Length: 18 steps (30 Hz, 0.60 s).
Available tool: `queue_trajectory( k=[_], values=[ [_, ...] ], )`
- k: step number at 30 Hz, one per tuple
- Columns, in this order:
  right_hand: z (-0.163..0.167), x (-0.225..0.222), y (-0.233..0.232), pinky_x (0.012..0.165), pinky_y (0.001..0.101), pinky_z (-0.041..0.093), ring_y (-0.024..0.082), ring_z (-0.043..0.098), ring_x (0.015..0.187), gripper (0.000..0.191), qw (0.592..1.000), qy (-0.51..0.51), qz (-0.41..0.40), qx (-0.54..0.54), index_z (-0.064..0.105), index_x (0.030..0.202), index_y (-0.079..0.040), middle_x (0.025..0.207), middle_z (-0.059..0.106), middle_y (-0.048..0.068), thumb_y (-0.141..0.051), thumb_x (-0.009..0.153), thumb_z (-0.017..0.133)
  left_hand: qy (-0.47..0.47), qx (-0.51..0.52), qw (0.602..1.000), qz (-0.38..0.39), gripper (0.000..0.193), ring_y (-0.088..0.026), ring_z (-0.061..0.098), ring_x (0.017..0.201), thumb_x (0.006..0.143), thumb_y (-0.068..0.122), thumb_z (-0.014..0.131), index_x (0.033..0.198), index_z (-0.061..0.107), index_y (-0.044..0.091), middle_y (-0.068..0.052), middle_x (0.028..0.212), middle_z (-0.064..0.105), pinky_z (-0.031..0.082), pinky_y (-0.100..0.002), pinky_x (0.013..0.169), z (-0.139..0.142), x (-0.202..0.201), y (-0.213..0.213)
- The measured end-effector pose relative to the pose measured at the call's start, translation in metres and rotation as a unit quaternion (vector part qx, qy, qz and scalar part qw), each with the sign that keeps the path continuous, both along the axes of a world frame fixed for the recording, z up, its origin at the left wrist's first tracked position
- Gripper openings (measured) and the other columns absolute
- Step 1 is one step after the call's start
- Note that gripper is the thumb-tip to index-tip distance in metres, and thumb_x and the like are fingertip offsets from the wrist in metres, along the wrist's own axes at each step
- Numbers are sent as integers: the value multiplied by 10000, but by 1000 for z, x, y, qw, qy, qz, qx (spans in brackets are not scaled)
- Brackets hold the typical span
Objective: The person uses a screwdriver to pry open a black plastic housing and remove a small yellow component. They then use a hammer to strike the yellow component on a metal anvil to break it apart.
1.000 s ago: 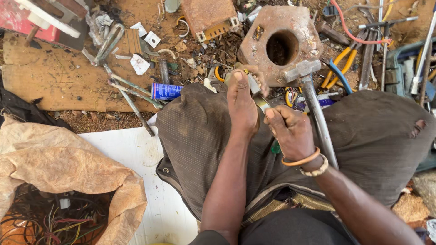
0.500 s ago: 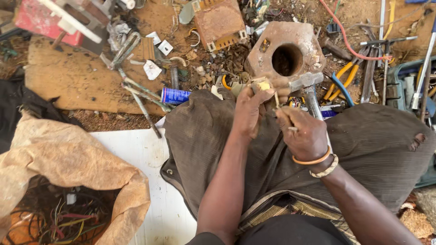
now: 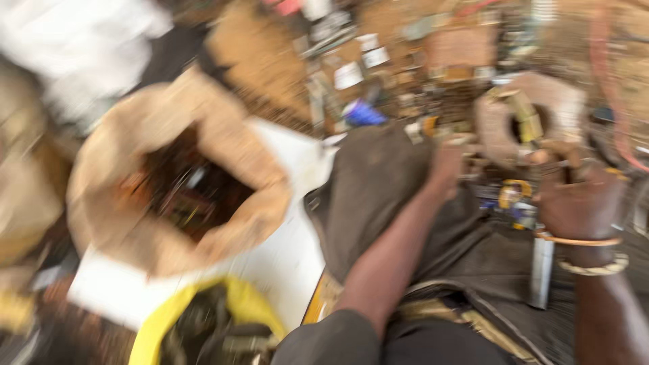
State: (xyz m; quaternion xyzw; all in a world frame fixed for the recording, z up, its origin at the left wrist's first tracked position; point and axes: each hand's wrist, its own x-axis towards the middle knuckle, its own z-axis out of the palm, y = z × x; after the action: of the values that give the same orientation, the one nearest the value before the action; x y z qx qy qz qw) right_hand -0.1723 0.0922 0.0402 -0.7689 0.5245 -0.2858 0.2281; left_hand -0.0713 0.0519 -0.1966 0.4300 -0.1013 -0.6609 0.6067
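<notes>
The view is heavily blurred by motion. My left hand rests at the far edge of the dark cloth over my lap, fingers curled; what it holds cannot be made out. My right hand, with bangles at the wrist, is curled in front of a rusty metal block with a round hole. A small brass-coloured piece sticks up from its fingertips, over the hole. A hammer's metal handle lies across my lap under the right wrist.
An open tan sack holding tangled wires sits at the left on a white board. A yellow-rimmed bag lies at the bottom. A blue can and scrap metal parts litter the ground beyond my knees.
The view has swung left and down, bringing the sack to the middle and blurring everything. My hands have moved apart, the right one now lifted toward the metal block.
</notes>
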Motion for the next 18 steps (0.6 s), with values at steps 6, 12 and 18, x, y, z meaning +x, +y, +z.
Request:
queue_trajectory(
  k=[6, 12, 18],
  values=[
    [49, 88, 81, 712, 402, 561, 315, 706, 871, 347, 934, 130, 283, -177, 719, 1191, -18, 1059, 724, 163, -109, 857, 694, 7, -135, 990, 26, 392, -147, 681, 800, 932, 152, 783, 1247, 602, 3, -113, 1049, 685, 558, -322, 649, 19, -2, 20],
    [44, 108, 191, 550, 318, 531, 198, 757, 816, 608, 847, 34, 531, 10, 607, 1398, -60, 1410, 677, 98, -175, 805, 672, 43, -149, 987, 41, 597, -165, 666, 776, 879, 121, 789, 1400, 529, -9, -114, 1067, 679, 574, -341, 664, 33, 18, 39],
    [-1, -22, 80, 561, 326, 481, 229, 586, 655, 362, 972, -27, 161, 171, 551, 1392, -1, 1117, 694, 173, -278, 1182, 452, 95, -214, 972, 9, 505, -312, 718, 1039, 967, 97, 747, 1358, 469, -59, -252, 1190, 689, 621, -448, 913, 27, 26, 44]
  ],
)
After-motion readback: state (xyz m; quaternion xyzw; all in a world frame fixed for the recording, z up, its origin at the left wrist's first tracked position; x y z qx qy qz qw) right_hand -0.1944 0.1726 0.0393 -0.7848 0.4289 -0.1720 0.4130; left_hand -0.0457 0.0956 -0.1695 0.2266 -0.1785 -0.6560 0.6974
